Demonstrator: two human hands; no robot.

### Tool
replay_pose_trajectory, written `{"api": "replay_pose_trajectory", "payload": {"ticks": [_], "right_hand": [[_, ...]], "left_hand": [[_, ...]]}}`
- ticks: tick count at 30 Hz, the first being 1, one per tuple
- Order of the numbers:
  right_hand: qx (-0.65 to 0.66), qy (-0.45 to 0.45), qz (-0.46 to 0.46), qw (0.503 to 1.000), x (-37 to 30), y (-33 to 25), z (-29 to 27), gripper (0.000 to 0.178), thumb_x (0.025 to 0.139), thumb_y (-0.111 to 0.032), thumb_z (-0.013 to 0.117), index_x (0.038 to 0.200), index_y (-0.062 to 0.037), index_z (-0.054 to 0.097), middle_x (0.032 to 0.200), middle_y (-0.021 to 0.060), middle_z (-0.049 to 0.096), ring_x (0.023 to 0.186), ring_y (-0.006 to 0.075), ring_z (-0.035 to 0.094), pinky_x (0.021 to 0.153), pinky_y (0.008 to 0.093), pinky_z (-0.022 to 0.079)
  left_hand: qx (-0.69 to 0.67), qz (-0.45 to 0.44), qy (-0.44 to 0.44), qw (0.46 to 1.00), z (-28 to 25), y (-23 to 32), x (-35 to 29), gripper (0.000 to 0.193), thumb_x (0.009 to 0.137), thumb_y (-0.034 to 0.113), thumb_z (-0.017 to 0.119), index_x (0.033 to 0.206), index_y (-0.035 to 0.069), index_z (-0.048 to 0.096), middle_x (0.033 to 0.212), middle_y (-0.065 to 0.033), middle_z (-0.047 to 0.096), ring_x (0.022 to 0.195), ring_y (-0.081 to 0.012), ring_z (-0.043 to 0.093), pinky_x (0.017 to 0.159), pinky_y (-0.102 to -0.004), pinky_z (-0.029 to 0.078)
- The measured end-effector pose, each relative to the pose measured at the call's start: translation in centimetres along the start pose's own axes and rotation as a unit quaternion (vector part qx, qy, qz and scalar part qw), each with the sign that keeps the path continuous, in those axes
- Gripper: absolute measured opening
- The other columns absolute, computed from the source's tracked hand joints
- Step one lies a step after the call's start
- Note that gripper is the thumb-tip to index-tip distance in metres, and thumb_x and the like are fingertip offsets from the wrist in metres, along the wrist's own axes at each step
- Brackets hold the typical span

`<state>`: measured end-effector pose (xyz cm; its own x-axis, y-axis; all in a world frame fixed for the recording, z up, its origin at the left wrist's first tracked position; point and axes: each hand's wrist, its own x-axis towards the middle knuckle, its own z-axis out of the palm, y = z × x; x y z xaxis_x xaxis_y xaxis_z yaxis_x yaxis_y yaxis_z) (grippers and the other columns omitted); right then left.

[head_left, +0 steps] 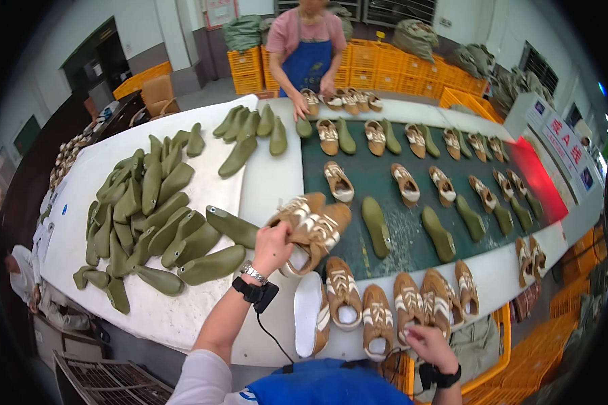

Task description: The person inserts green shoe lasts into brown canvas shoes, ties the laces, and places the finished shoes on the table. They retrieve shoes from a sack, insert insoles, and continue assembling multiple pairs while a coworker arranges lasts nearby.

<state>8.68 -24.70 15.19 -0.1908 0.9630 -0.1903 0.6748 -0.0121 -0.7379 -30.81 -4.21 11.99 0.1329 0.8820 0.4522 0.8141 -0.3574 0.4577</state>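
My left hand (273,248) is closed on a pair of brown sneakers (323,229) with white stripes and laces, lifted above the table between the green shoe lasts and the conveyor. Along the near edge stands a row of similar sneakers (344,291), several with white stuffing showing in the opening. One shoe lies on its side there, its white sole (307,314) showing. At that row, my right hand (431,345) has its fingers pinched at the heel end of a brown sneaker (408,297); the exact grip is partly hidden.
A heap of green shoe lasts (152,185) covers the white tabletop (270,192) at left. Sneakers and lasts alternate on the green conveyor (344,233). Across the table a person in a blue apron (308,64) handles shoes. Yellow crates (398,64) line the back wall.
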Motion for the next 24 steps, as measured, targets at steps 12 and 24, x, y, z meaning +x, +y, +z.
{"api": "replay_pose_trajectory", "payload": {"ticks": [12,24], "right_hand": [[-0.087,0.103,0.088,0.987,-3.4,4.5,-7.3,0.025,0.076,-0.003,0.065,0.100,0.0025,0.064,0.070,0.0136,0.064,0.062,0.0207,0.062,0.059,0.0301,0.048],[-0.160,0.112,0.290,0.937,-6.6,6.5,-5.5,0.028,0.090,-0.021,0.059,0.111,-0.0021,0.062,0.095,0.0227,0.065,0.090,0.0357,0.062,0.078,0.0414,0.049]], "left_hand": [[0.410,0.082,0.124,0.900,-17.2,-6.5,20.6,0.016,0.070,0.007,0.060,0.085,0.010,0.057,0.069,-0.0099,0.065,0.068,-0.0286,0.064,0.075,-0.0399,0.043],[0.338,-0.147,-0.074,0.927,0.6,-25.0,24.1,0.046,0.073,0.026,0.068,0.115,0.015,0.054,0.118,-0.0143,0.057,0.117,-0.0304,0.049,0.101,-0.0559,0.030]]}}
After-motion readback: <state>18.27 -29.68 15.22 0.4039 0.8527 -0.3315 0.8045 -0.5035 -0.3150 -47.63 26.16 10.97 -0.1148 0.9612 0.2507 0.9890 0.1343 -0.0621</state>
